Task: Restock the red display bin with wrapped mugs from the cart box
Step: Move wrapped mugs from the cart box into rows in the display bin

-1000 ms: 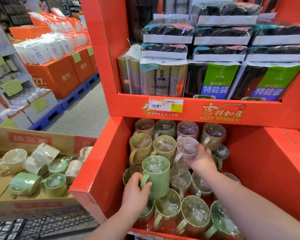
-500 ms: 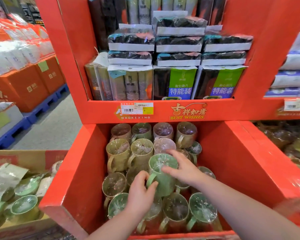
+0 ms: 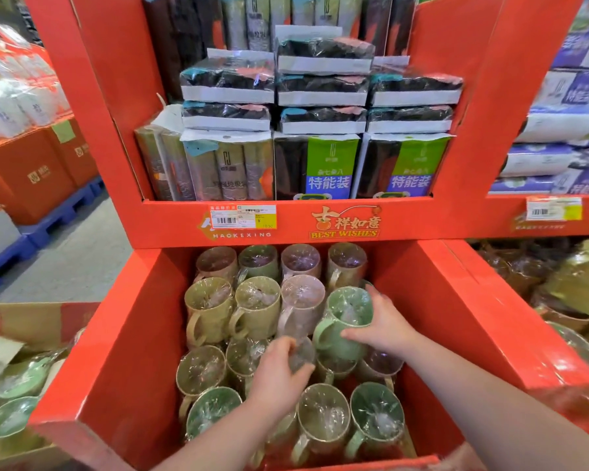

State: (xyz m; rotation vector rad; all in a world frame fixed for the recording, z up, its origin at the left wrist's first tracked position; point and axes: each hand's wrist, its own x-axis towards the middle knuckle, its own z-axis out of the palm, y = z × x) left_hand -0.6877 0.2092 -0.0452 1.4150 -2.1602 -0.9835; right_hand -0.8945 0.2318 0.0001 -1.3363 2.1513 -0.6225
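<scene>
Store aisle, with stacked goods on blue pallets off to the left and a red cardboard stand straight ahead, its upper shelf (image 3: pixel 320 219) packed with wrapped bundles behind a price tag (image 3: pixel 242 216). Below it the red display bin (image 3: pixel 92 351) is already well filled with wrapped mugs set in rows, mouths tilted up toward the front. The right hand (image 3: pixel 385 329) grips a green mug (image 3: pixel 346 321) from its right side, fingers over the far rim and thumb across the body. This mug sits tilted at the right end of the second row from the back, touching a pink mug (image 3: pixel 301 300) on its left and near the bin's right wall, handle pointing left. The left hand (image 3: pixel 279 375) is lower, in the middle of the bin, with fingers and thumb curled round the wrapped top of a pale mug (image 3: pixel 300 356), which is blurred. By my reading the step in hand is seating the green mug in the upper layer while the other hand steadies what lies beneath. The cart box (image 3: pixel 31 321) stands just beside the bin's left wall, with more green mugs (image 3: pixel 11 413) lying loose in it. Next, the mug needs settling so that it leans firmly on its neighbours before the grip is let go, as the slick wrap may let it slide; then a reach left to the box for another.
</scene>
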